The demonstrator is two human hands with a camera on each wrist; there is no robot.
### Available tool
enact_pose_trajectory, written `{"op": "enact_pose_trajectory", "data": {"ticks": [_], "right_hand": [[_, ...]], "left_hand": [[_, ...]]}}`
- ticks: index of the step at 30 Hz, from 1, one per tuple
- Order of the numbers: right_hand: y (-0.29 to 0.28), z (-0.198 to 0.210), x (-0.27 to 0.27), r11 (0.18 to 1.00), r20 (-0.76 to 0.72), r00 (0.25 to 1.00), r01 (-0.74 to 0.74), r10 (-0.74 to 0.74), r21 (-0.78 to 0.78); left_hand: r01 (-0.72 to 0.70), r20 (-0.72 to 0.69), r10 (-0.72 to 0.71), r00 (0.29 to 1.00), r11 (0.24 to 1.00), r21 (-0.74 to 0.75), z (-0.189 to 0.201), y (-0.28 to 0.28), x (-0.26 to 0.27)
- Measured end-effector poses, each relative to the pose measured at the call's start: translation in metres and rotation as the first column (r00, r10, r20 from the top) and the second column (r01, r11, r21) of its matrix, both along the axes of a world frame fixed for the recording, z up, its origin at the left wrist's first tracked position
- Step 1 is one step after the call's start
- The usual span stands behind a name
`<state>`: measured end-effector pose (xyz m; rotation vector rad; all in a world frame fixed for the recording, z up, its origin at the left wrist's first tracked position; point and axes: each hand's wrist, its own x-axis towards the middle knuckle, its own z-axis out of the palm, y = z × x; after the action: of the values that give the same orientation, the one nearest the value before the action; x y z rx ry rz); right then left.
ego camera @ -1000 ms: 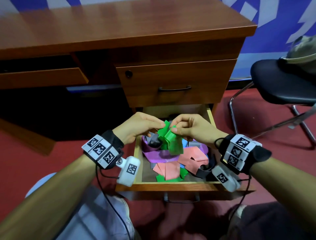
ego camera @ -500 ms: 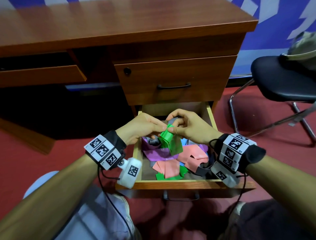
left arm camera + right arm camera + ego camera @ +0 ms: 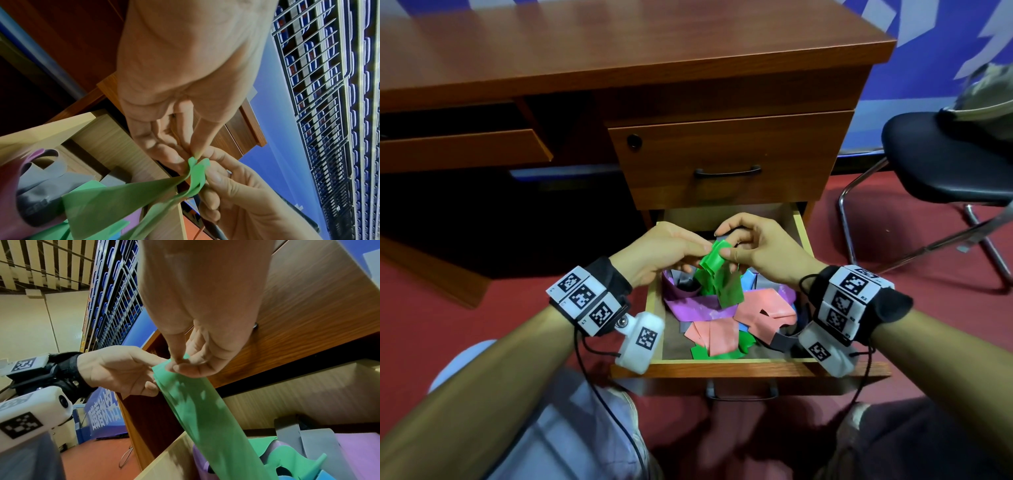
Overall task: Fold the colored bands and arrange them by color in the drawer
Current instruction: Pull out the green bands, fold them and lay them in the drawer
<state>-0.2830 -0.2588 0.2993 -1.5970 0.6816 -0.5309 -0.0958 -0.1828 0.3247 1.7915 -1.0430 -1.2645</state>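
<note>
A green band hangs over the open bottom drawer, its top end bunched between both hands. My left hand pinches that end from the left, thumb and fingertips on it. From the right, my right hand pinches the same end between thumb and forefinger. The rest of the green band trails down into the drawer. Inside lie a purple band, salmon-pink bands, grey bands, a bit of blue and another green band, all loose and mixed.
The closed upper drawer with a black handle sits just behind the hands. A black chair stands at the right on the red floor. The desk top overhangs above. My knees are under the drawer front.
Both hands have gathered the green band's top end tighter and shifted slightly toward the back of the drawer; the right hand's fingers have re-gripped it.
</note>
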Motion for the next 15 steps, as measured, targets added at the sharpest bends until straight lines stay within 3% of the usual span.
{"op": "enact_pose_trajectory", "data": {"ticks": [9,15], "right_hand": [[0.005,0.0031,-0.0007,0.986,0.097,0.995,0.022,-0.039,0.165],[0.0063,0.0023,0.0015,0.992,0.099,0.993,0.056,-0.067,0.109]], "left_hand": [[-0.022,0.051,0.024,0.998,0.999,-0.039,0.0022,0.0,0.0001],[0.0,0.094,0.008,0.996,0.996,-0.084,0.0045,0.0015,-0.0001]]}}
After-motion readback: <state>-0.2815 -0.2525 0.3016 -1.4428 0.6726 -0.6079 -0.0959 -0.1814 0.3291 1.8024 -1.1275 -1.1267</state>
